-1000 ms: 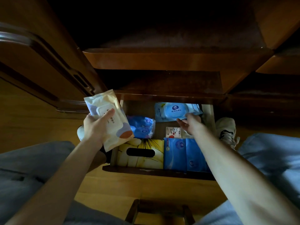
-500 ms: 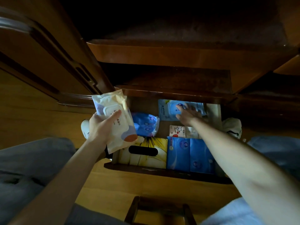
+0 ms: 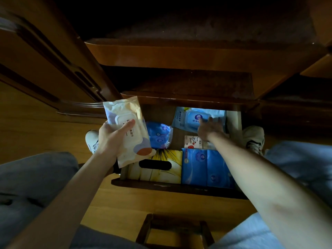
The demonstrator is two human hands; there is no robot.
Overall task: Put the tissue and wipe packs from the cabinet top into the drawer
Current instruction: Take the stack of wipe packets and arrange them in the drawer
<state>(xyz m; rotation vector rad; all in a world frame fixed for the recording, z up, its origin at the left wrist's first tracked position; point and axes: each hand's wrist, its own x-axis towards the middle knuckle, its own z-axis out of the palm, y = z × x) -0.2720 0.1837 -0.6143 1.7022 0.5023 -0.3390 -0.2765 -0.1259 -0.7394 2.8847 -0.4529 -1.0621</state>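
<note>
My left hand (image 3: 113, 137) grips a cream wipe pack (image 3: 128, 126) with a white flip lid, held upright over the left edge of the open drawer (image 3: 172, 187). My right hand (image 3: 209, 129) reaches into the back of the drawer and presses with straight fingers on a light blue wipe pack (image 3: 186, 117) lying there. Inside the drawer lie a blue tissue bag (image 3: 159, 134), a small white and red pack (image 3: 192, 141), a yellow tissue box (image 3: 161, 166) and two blue tissue packs (image 3: 205, 168).
The dark wooden cabinet top (image 3: 179, 54) overhangs the drawer. A carved wooden panel (image 3: 45, 65) rises at the left. My knees and pale shoes (image 3: 254, 137) flank the drawer on the wood floor. A stool frame (image 3: 172, 230) sits below me.
My right hand moved further back into the drawer and pushed the light blue wipe pack toward the rear. My left hand kept holding the cream pack, shifting slightly right.
</note>
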